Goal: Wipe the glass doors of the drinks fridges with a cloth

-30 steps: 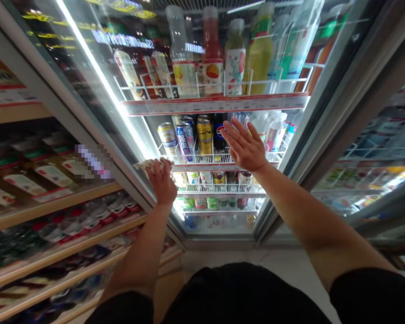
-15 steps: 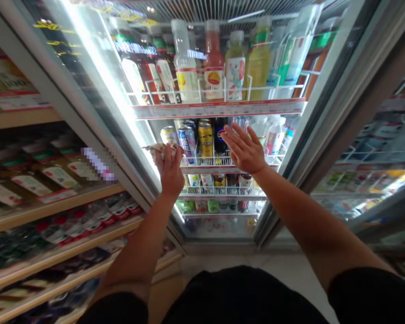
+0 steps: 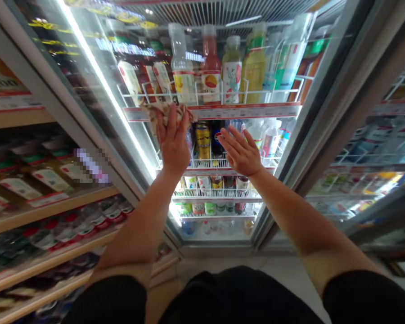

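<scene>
A crumpled, patterned beige-brown cloth (image 3: 151,117) lies against the glass door (image 3: 128,135) of a lit drinks fridge. Spread over it are the fingers of my left hand (image 3: 174,146), which holds the cloth to the glass. My right hand (image 3: 241,150) is open and flat, fingers stretched out, at the glass to the right; nothing is in it. Behind the glass, between my two hands, stand a gold can (image 3: 203,140) and a dark bottle with a round red, white and blue logo (image 3: 218,137). My left hand hides part of the cans behind it.
Upright drink bottles (image 3: 211,67) line the fridge's upper shelf (image 3: 216,111), behind a wire rail. Wooden shelves (image 3: 50,209) with bottles run along the left. A metal door frame (image 3: 310,148) separates another glass-fronted fridge section (image 3: 367,180) on the right.
My left hand has moved up and slightly right with the cloth, from the can level to the upper shelf edge. My right hand stays almost where it was. The view has shifted slightly.
</scene>
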`<state>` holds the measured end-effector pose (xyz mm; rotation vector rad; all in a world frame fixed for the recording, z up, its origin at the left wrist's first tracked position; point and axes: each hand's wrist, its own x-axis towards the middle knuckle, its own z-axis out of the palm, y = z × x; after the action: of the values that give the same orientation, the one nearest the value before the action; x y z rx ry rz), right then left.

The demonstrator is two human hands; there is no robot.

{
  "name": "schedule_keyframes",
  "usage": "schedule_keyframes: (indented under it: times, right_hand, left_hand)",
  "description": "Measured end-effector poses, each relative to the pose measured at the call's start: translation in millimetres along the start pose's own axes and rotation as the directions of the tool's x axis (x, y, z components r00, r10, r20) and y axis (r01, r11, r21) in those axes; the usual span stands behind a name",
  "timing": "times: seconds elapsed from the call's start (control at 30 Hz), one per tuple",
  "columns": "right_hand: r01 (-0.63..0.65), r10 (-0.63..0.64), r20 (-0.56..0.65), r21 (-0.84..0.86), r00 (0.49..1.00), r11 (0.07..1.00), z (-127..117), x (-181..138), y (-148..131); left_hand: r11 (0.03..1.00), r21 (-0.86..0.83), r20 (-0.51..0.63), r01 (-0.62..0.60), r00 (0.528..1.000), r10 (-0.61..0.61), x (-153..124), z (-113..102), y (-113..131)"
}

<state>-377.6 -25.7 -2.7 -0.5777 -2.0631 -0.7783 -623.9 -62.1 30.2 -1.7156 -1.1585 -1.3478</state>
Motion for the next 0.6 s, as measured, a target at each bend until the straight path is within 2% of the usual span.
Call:
schedule_keyframes:
  times: [0.1, 0.27, 0.4, 0.47, 0.53, 0.6]
  right_hand:
    - [0.008, -0.008, -0.023, 0.008, 1.000, 1.000, -1, 1, -1]
    - [-0.021, 0.022, -0.091, 0.018, 0.996, 1.000, -1, 1, -3]
    - [-0.019, 0.012, -0.142, -0.049, 0.990, 0.999, 0, -1, -2]
    - [0.009, -0.030, -0.187, -0.108, 0.982, 0.994, 1, -2, -2]
    - [0.026, -0.066, -0.240, -0.166, 0.969, 0.986, 1, -1, -2]
    - [0.034, -0.089, -0.269, -0.204, 0.959, 0.978, 1, 0, -4]
  left_hand:
    - [1.000, 0.016, 0.006, 0.005, 1.000, -0.006, 6, 3, 14]
    - [0.982, -0.068, 0.119, -0.178, 0.976, 0.185, -35, 21, 25]
    - [0.960, -0.138, 0.084, -0.241, 0.964, 0.254, -27, 27, 27]
    - [0.939, -0.180, 0.165, -0.295, 0.932, 0.324, -22, 30, 34]
    - [0.893, -0.256, 0.259, -0.372, 0.863, 0.433, -25, 34, 41]
    - [0.843, -0.325, 0.268, -0.429, 0.813, 0.517, -34, 36, 44]
